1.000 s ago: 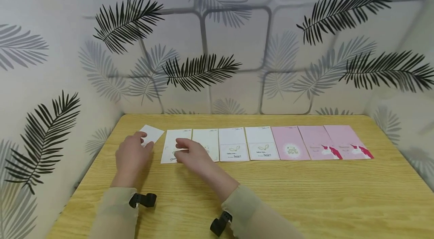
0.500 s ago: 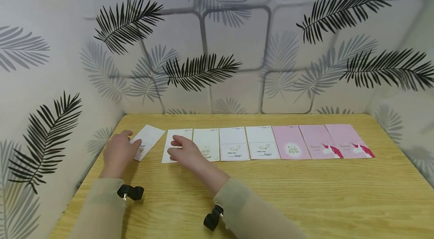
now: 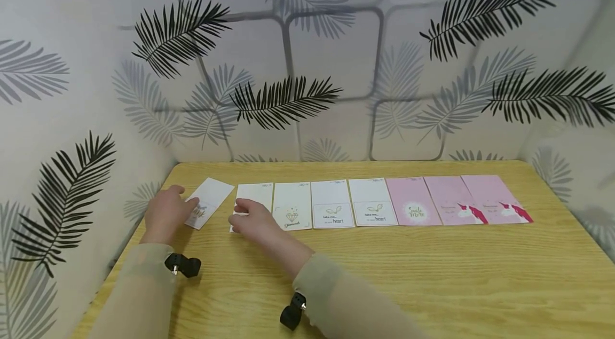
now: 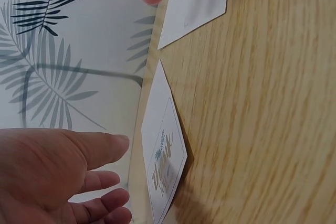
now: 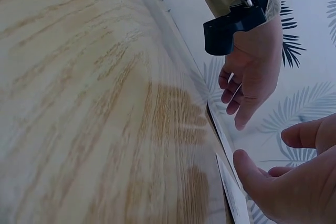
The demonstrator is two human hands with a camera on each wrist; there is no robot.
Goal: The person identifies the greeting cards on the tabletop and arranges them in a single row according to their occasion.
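Observation:
A white card with "thank" lettering [image 3: 210, 197] lies slanted at the left end of the row, also seen in the left wrist view. Beside it is my left hand [image 3: 165, 213]; in the left wrist view a small gap parts the thumb [image 4: 107, 149] from the card, with the fingers loosely bent. Over the first white card of the row [image 3: 257, 193] hovers my right hand [image 3: 257, 224], covering its lower part. In the right wrist view, the right thumb and fingers [image 5: 294, 182] are spread apart with nothing between them.
Further right, a diamond card [image 3: 292, 205], white cards with wings [image 3: 331, 205], a pink "smile more" card [image 3: 413, 200] and pink unicorn cards [image 3: 492, 197] line up edge to edge. A wooden table [image 3: 432, 275] bears them; a leaf-patterned wall [image 3: 331, 131] rises behind.
My left hand has drawn back to the left, uncovering the slanted card and its lettering. My right hand has shifted left and slightly down, leaving the diamond card in full view.

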